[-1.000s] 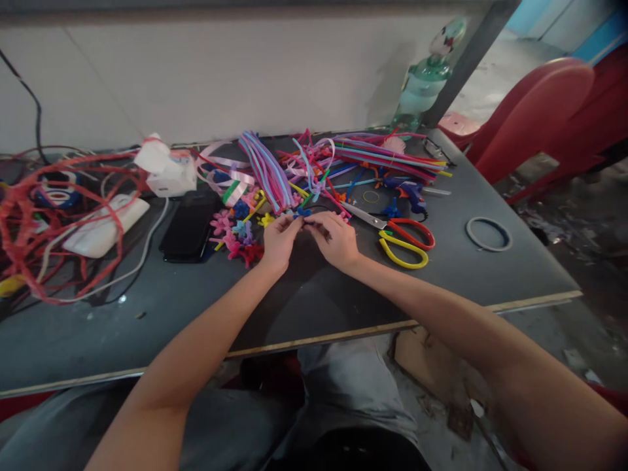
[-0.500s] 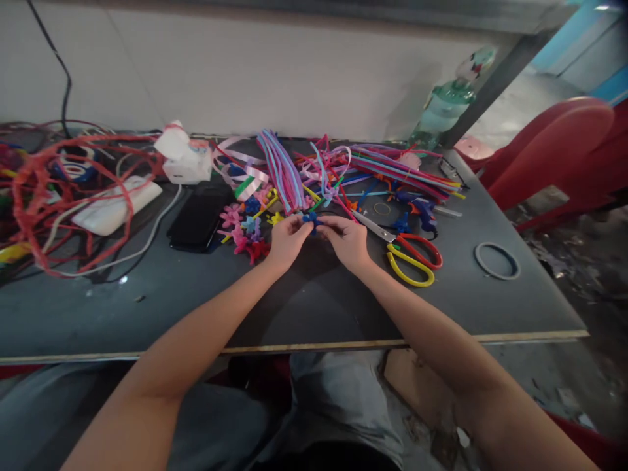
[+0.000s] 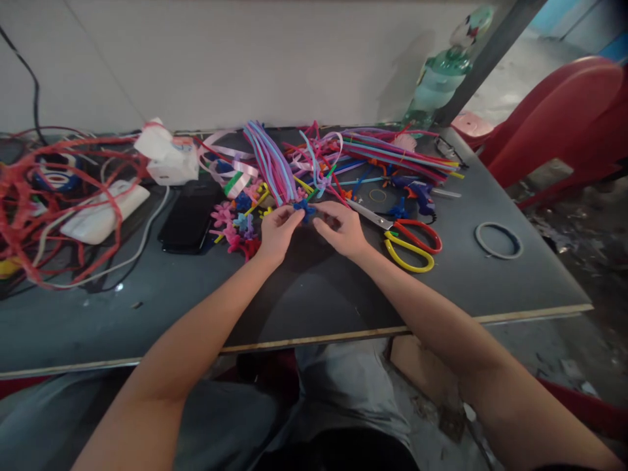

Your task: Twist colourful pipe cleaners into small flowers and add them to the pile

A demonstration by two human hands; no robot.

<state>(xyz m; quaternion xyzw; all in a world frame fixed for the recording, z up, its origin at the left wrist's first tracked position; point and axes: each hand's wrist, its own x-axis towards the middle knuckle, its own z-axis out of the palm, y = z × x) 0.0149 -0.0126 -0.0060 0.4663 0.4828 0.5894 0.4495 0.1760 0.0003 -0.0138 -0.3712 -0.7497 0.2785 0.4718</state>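
Observation:
A small blue pipe-cleaner flower [image 3: 304, 209] is pinched between the thumb and fingers of my left hand [image 3: 277, 230], just above the table. On its other side, my right hand [image 3: 343, 229] has its index finger at the flower's right edge, with the thumb a little apart from it. Pink, light blue and red pipe-cleaner flowers [image 3: 228, 226] lie in a cluster left of my left hand. A bundle of purple and light blue pipe cleaners [image 3: 269, 160] stretches out behind both hands. Scissors [image 3: 412, 242] with red and yellow handles rest beside my right hand.
More pipe cleaners [image 3: 402, 154] lie along the back, near a glue gun [image 3: 419, 191] and a green bottle [image 3: 436, 82]. A grey ring [image 3: 499, 241] is at the right. A black phone [image 3: 191, 219] and tangled red cords [image 3: 105, 258] occupy the left. A red chair [image 3: 564, 118] stands beyond the table.
My right thumb has come away from the blue flower, where both hands pinched it before. My left hand keeps hold of it. The view has shifted slightly.

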